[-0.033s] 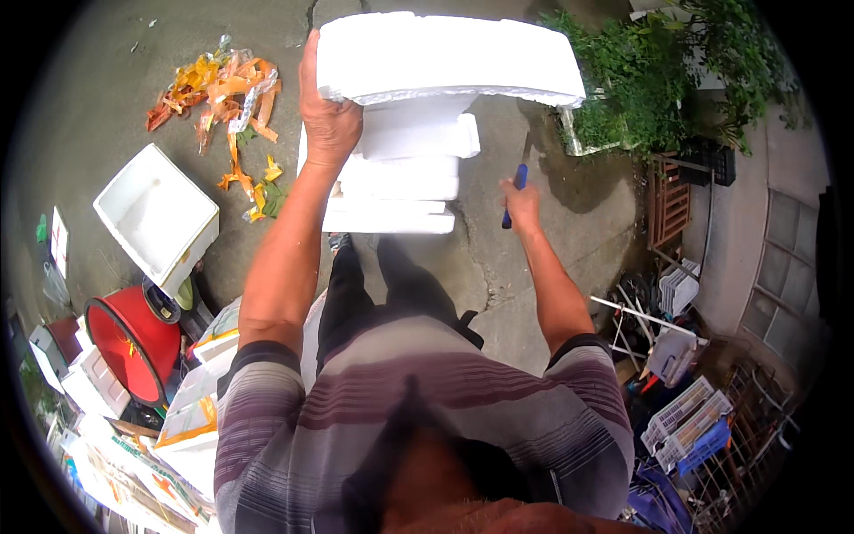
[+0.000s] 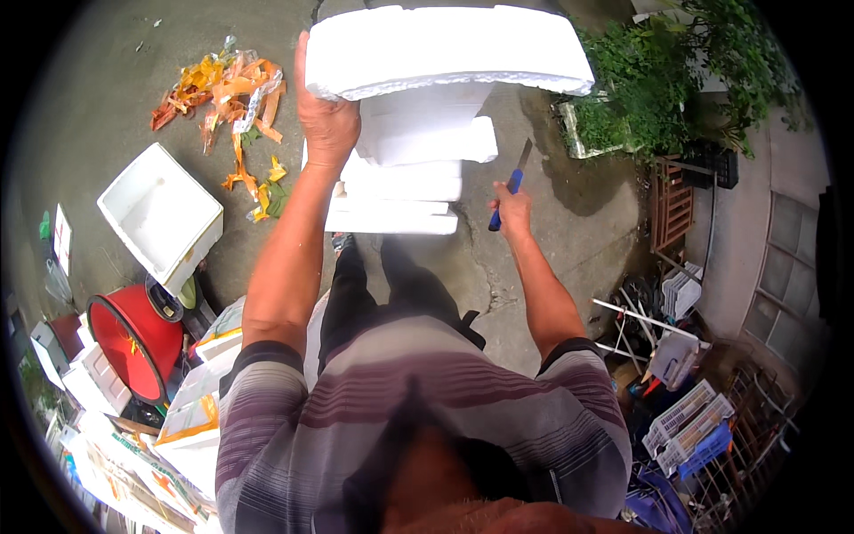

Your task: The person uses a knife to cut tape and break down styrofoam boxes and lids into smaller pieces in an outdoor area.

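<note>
My left hand (image 2: 329, 129) grips the left end of a thick white foam piece (image 2: 449, 49), its thumb-side fingers along the edge. The lower rim of that piece is rough and crumbly. Behind and below it, several white foam slabs (image 2: 400, 182) are piled in front of my feet; the raised piece hides part of the pile. To the right of the pile, my right hand (image 2: 513, 212) is closed around the blue handle of a knife (image 2: 516, 181). Its dark blade points away from me and slightly right, apart from the foam.
A white foam box (image 2: 160, 214) lies at left, beyond a red tub (image 2: 133, 343). Orange tape scraps (image 2: 236, 84) litter the concrete. Leafy plants (image 2: 623, 80) grow at far right, near a brown slatted rack (image 2: 672, 205). Crates (image 2: 689, 427) and clutter crowd the near right.
The knife has shifted a little left and now leans more to the right. The foam piece in my left hand has tilted slightly, its right end reaching further right.
</note>
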Action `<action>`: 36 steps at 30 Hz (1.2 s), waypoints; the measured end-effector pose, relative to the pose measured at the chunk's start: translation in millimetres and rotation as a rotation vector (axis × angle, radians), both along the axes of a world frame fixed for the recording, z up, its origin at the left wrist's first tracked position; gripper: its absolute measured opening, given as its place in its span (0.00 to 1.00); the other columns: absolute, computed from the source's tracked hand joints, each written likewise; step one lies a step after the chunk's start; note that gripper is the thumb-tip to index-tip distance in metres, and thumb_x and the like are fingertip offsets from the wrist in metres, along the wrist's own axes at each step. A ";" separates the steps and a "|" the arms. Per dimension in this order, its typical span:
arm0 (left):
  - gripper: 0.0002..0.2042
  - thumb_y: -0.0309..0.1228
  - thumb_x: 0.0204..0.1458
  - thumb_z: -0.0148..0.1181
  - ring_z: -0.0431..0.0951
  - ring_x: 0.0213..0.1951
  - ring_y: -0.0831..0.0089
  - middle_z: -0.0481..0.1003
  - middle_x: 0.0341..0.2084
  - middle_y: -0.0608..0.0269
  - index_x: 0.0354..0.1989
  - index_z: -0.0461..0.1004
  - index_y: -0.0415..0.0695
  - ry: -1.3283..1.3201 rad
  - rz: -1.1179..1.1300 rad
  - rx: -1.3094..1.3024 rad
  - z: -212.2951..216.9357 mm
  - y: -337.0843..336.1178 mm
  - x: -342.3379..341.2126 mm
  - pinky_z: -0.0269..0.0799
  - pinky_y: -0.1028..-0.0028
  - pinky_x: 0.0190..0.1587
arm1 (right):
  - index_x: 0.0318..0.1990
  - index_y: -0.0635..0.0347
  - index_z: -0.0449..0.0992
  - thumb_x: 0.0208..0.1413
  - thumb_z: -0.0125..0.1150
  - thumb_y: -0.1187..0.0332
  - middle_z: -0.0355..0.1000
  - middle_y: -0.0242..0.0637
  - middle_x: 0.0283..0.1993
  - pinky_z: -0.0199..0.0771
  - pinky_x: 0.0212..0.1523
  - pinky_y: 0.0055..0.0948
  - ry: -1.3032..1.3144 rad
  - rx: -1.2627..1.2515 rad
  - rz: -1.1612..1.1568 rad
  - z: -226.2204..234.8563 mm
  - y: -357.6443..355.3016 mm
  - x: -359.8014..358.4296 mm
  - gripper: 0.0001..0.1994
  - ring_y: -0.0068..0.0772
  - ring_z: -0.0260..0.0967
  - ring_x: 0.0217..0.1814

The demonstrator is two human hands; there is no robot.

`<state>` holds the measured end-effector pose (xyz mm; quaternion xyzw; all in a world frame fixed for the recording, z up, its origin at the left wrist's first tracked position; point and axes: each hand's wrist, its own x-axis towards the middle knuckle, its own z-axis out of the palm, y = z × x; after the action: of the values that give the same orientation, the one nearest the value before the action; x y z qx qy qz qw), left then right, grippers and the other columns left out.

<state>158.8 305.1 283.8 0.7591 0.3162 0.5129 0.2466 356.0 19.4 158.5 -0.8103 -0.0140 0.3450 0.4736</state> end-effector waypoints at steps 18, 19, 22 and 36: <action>0.21 0.15 0.49 0.41 0.71 0.49 0.62 0.67 0.50 0.51 0.54 0.61 0.34 -0.831 0.357 -0.742 21.6 -18.3 -139.5 0.68 0.65 0.51 | 0.18 0.61 0.69 0.45 0.66 0.67 0.65 0.30 0.15 0.61 0.16 0.28 -0.015 0.238 0.149 24.9 103.8 -93.9 0.13 0.24 0.61 0.13; 0.21 0.15 0.49 0.40 0.71 0.49 0.61 0.67 0.50 0.51 0.54 0.61 0.33 -0.831 0.398 -0.791 18.9 -20.3 -144.4 0.69 0.64 0.51 | 0.18 0.61 0.69 0.46 0.65 0.67 0.64 0.29 0.15 0.61 0.17 0.28 -0.031 0.233 0.194 22.7 100.7 -93.1 0.13 0.23 0.62 0.14; 0.22 0.14 0.47 0.38 0.71 0.49 0.60 0.67 0.49 0.50 0.54 0.61 0.33 -0.819 0.438 -0.803 1.4 -23.3 -161.4 0.70 0.63 0.50 | 0.19 0.61 0.70 0.46 0.65 0.66 0.65 0.29 0.16 0.62 0.19 0.28 -0.134 0.193 0.285 4.1 84.8 -89.4 0.12 0.22 0.62 0.17; 0.14 0.21 0.49 0.46 0.73 0.46 0.52 0.70 0.43 0.48 0.44 0.65 0.29 -1.014 0.994 -0.805 -26.3 -80.3 -427.8 0.71 0.51 0.49 | 0.31 0.63 0.70 0.55 0.57 0.59 0.63 0.30 0.18 0.60 0.20 0.26 0.112 0.050 0.594 -18.1 88.9 -86.0 0.14 0.23 0.61 0.18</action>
<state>-269.0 224.8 257.5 0.0590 0.6261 0.6907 0.3570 269.9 108.3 140.4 -0.7383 -0.2327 0.5122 0.3720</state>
